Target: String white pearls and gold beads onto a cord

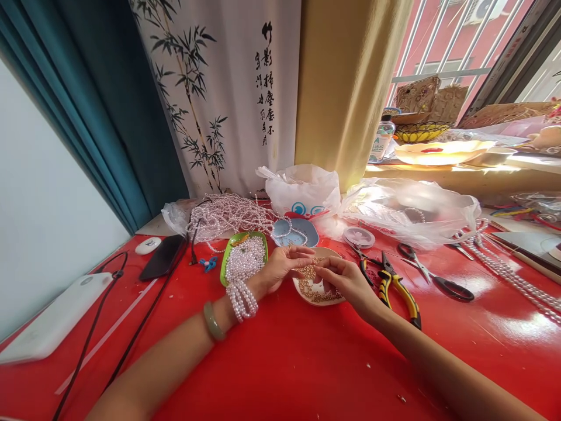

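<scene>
Pearl strands (242,301) and a green bangle (213,321) circle the left wrist. My left hand (287,266) is over the left edge of a pale dish (319,301) with small gold beads, its fingers closed on something too small to make out. Above the same dish, my right hand (344,280) has its fingertips pinched together near the left fingertips; what they hold is too small to tell. A green tray (245,260) full of white pearl beads lies beside my left hand. Behind the dish is a blue dish (302,233) with a few beads.
Yellow-black pliers (398,289), smaller pliers (362,263) and scissors (433,278) lie right of the dish. Pearl strings (232,216) and plastic bags (302,190) stand behind. A black phone (162,257), cables and a white device (56,318) lie left.
</scene>
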`<state>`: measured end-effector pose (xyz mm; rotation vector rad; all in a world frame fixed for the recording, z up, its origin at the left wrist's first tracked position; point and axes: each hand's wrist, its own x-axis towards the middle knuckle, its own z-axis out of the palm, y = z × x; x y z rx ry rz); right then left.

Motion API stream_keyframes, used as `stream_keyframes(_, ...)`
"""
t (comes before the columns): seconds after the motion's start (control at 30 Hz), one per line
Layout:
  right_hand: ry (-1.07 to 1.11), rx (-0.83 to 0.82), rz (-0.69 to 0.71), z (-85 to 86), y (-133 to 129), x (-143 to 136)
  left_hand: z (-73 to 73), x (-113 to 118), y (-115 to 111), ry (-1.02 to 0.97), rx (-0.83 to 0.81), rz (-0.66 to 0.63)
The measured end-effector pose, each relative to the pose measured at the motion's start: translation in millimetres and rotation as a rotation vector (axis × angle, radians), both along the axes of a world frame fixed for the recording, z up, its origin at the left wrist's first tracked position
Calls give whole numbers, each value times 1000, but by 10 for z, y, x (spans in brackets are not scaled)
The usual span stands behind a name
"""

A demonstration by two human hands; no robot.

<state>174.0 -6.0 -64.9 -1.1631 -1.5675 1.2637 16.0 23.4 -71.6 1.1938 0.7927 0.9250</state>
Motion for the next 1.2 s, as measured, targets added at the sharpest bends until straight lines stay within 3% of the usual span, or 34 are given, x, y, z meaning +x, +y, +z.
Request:
stream_keyframes(0.17, 14, -41, -11, -4, 1, 7, 147, -139, 122, 257, 195, 28)
stream_keyframes(0.37, 35, -87, -66, 6, -17, -12, 376, -687, 351, 860, 502, -127)
stream_keyframes(0.5, 49, -81, -63, 19, -20, -19, 400, -963, 439, 1149, 577, -184)
stream_keyframes(0.57, 40, -77, -68, 31, -20, -20, 374, -1031, 476, 1188, 575, -157)
stream_keyframes(0.73, 58, -75, -76, 12, 0, -14, 289, -1117, 566, 1212, 587, 61)
stream_keyframes(1.0, 41, -52, -47, -41, 36, 2, 180, -1140, 629, 1205, 551, -41)
stream_keyframes(1.2, 10, -43, -27, -58, 36, 17, 124, -1137, 632, 1116, 548, -4)
